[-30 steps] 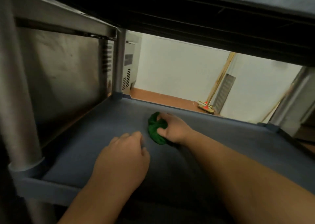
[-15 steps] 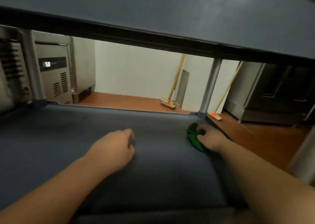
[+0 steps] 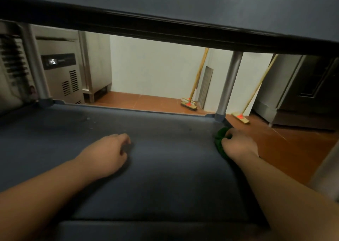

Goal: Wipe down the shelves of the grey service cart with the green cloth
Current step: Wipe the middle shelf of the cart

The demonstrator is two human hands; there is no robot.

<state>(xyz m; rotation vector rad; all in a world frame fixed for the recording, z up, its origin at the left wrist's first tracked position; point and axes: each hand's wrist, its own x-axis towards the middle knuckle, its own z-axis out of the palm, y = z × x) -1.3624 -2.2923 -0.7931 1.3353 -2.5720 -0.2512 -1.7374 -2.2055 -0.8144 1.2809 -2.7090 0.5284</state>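
Observation:
I look into the grey service cart, onto a dark grey shelf [image 3: 165, 167] with another shelf [image 3: 201, 4] close overhead. My right hand [image 3: 238, 145] presses the bunched green cloth [image 3: 220, 139] against the shelf's right edge, near the far right corner post [image 3: 227, 86]. Most of the cloth is hidden under the hand. My left hand [image 3: 108, 154] rests on the middle of the shelf, fingers curled, nothing in it.
A far left post [image 3: 34, 64] stands at the shelf's back corner. Beyond the cart are a steel appliance [image 3: 60, 75], two brooms [image 3: 190, 103] [image 3: 240, 117] leaning on a white wall, a steel cabinet [image 3: 302, 94] at right, and an orange tiled floor [image 3: 284, 145].
My right hand has slid the cloth from the shelf's middle across to its right edge, toward the far corner. My view has swung to the right. The left hand stayed resting on the shelf.

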